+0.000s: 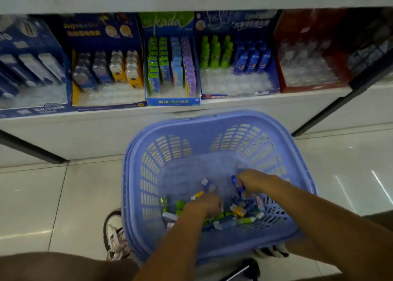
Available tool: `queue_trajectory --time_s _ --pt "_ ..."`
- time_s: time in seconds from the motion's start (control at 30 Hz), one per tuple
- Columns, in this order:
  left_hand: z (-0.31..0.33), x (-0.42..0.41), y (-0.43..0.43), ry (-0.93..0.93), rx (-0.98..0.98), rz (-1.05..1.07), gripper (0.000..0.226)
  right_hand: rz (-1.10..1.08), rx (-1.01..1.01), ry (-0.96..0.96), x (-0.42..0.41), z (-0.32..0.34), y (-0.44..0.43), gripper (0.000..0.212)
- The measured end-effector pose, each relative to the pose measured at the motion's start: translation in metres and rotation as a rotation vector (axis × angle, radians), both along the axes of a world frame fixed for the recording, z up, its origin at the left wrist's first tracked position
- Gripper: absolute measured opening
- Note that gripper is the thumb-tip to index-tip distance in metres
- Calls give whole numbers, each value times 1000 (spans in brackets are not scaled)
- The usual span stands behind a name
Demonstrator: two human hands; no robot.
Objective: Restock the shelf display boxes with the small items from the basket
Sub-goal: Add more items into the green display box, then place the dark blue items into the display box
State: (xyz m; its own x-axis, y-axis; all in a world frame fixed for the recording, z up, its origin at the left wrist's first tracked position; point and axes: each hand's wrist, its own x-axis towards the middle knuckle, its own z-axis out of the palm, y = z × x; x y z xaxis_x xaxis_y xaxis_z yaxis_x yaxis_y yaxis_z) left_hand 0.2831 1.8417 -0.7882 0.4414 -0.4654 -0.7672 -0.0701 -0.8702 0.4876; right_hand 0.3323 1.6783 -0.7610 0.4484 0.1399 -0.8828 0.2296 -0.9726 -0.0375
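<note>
One white shelf [191, 114] runs across the view beyond the basket. One lilac plastic basket [131, 174] with slotted walls sits on the pale tiled floor, and both forearms reach into it.

Five display boxes stand side by side on the shelf, all beyond the basket:
- Far to the left of the basket is a blue box [32, 68] of white packs.
- Next comes a dark blue and yellow box [106, 72] with four rows of blister packs.
- Straight beyond the basket's left half is the blue and green box [172, 102], which holds four rows: two green, one blue, one purple.
- Beyond the basket's right half is a blue box [238, 25] with three rows of green items and three of blue, its front part unfilled.
- Far to the right of the basket is a red box [308, 46], its contents too blurred to name.

One laced shoe [116, 236] stands against the basket's near left corner.

Two hands are inside the basket. The right hand [255, 180] is curled round a blue item [237, 182]. The left hand [205, 204] reaches fingers-down into the pile, and blur hides whether it grasps anything.

Many small items [240, 211] in green, blue, yellow and white lie heaped in the basket's near half, too jumbled to count.
</note>
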Motion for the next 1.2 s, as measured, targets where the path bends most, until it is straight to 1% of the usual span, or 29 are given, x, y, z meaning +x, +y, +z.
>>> queue_trajectory --time_s 0.07,0.1,0.13,0.2,0.23,0.27,0.33,0.37,0.4,0.43,0.5,0.57,0.6,0.63,0.67,0.73,0.77,0.83,0.9,0.97,1.0,1.03,1.07,1.13,1.17,1.2 --pt "-8 -5 0 30 52 -101 25 76 -64 46 -10 -11 -2 10" --pt "-11 -5 1 42 63 -107 27 106 -89 46 -12 -16 -2 6" --pt "-13 -5 2 49 74 -102 30 105 -92 32 -13 -20 -2 8" --pt "-20 -3 4 62 87 -43 32 111 -97 41 -10 -23 3 18" --pt "-23 -2 4 67 81 2 29 112 -117 74 -8 -26 4 15" --pt "-27 -1 4 71 67 53 24 85 -107 74 -6 -27 5 5" --pt "-31 1 2 64 17 176 16 -62 0 28 0 -32 1 32" --pt "-32 3 1 59 -33 256 21 -175 102 8 3 -33 -2 41" --pt "-33 5 -1 54 -98 338 25 -319 236 -16 6 -34 -4 44" --pt "-33 7 -3 50 -160 416 26 -443 350 -18 8 -33 -2 42" --pt "-34 10 -5 32 -252 570 15 -683 531 76 10 -33 3 38" --pt "-40 13 -2 46 -312 733 18 -860 642 181 12 -35 7 31" --pt "-42 14 1 63 -312 783 18 -859 651 184 13 -39 8 27" --pt "-45 16 4 80 -292 817 14 -793 613 147 12 -40 7 23" --pt "-47 17 8 101 -262 841 9 -651 551 72 10 -43 4 20" --pt "-53 20 12 131 -189 860 9 -354 386 -24 3 -49 1 10" --pt "-54 22 13 155 -172 877 8 -253 302 -21 -1 -51 1 14" --pt "-53 22 14 222 -173 931 11 -152 206 28 -6 -55 4 32" --pt "-46 21 14 303 -185 987 22 -42 142 72 -7 -56 9 34" --pt "-41 21 13 327 -207 1014 34 18 66 72 -7 -57 12 29" --pt "-40 21 13 315 -213 1016 38 8 60 31 -7 -58 12 24" --pt "-36 21 13 299 -218 1017 42 -19 61 -28 -8 -61 11 16" --pt "-32 22 13 280 -228 1021 46 -18 50 -47 -8 -62 11 7" --pt "-27 25 15 231 -236 1000 48 -17 -11 51 -9 -59 14 24" --pt "-24 26 16 213 -243 979 48 -27 -25 87 -11 -57 14 29" --pt "-23 28 17 207 -266 971 46 -46 -13 85 -12 -54 15 27"
